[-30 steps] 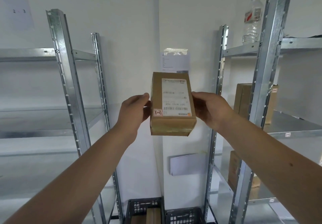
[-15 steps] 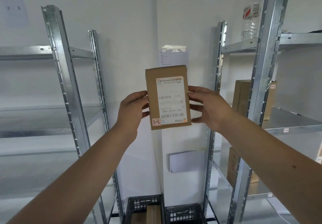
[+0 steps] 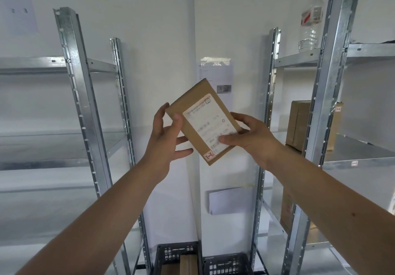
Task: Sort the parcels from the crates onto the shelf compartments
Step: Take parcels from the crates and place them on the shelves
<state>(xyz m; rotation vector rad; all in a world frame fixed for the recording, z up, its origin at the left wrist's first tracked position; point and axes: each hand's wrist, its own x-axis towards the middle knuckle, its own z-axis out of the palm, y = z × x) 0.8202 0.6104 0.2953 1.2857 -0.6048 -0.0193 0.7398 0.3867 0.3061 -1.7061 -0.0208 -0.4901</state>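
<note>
Since 0.5 s ago the flat brown cardboard parcel [image 3: 206,120] is turning from upright to a slant, its upper end now leaning left. It is being held in the air between the two shelf units, at chest height. The left hand [image 3: 165,133] is gripping its upper left edge, thumb now lying on the matt front face, lower fingers spread loose. The right hand [image 3: 252,138] is gripping the lower right edge, thumb pressing on the glossy white shipping label [image 3: 203,129]. A small red-marked sticker [image 3: 210,155] is showing at the bottom corner. Galvanised steel shelving, perforated uprights, is standing left [image 3: 72,61] and right [image 3: 333,61]. Brown cardboard boxes [image 3: 299,125] are sitting on the right shelf, with a clear plastic bottle [image 3: 311,20] above. Black lattice plastic crates [image 3: 177,253] are sitting on the floor below.
</note>
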